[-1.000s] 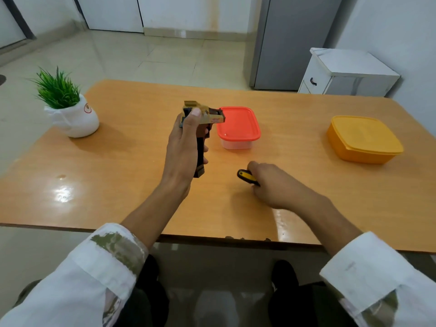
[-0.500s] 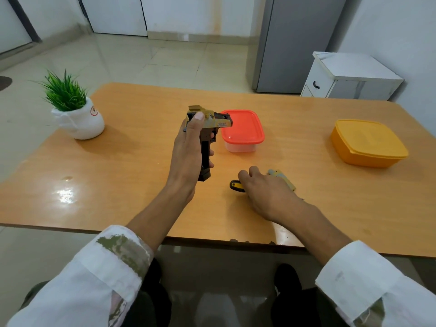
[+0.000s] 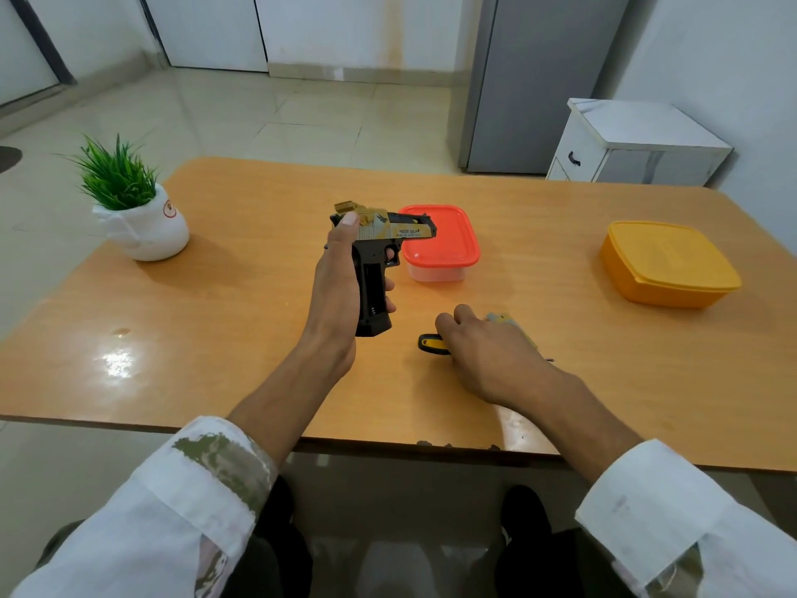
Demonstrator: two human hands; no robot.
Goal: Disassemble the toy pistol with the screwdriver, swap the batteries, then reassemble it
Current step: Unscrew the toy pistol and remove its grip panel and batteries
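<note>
The toy pistol (image 3: pixel 379 252), tan slide on a black frame, is held upright above the table with its barrel pointing right. My left hand (image 3: pixel 338 282) grips its handle from the left, thumb up at the rear of the slide. The side of the handle facing me is open and shows a dark battery bay. My right hand (image 3: pixel 487 356) lies palm down on the table over the screwdriver (image 3: pixel 431 342), whose yellow-and-black handle sticks out to the left and whose metal tip shows on the right. A tan cover piece (image 3: pixel 502 318) lies just beyond its fingertips.
A red-lidded box (image 3: pixel 444 239) stands right behind the pistol. A yellow lidded box (image 3: pixel 668 263) sits at the far right of the wooden table (image 3: pixel 215 338), and a potted plant (image 3: pixel 138 209) at the far left. Off the table's back right corner stands a white cabinet (image 3: pixel 638 144).
My right hand has loosened from around the screwdriver handle and now lies flatter over it. The tan cover piece has come into sight beyond its fingers. The pistol stays held in place.
</note>
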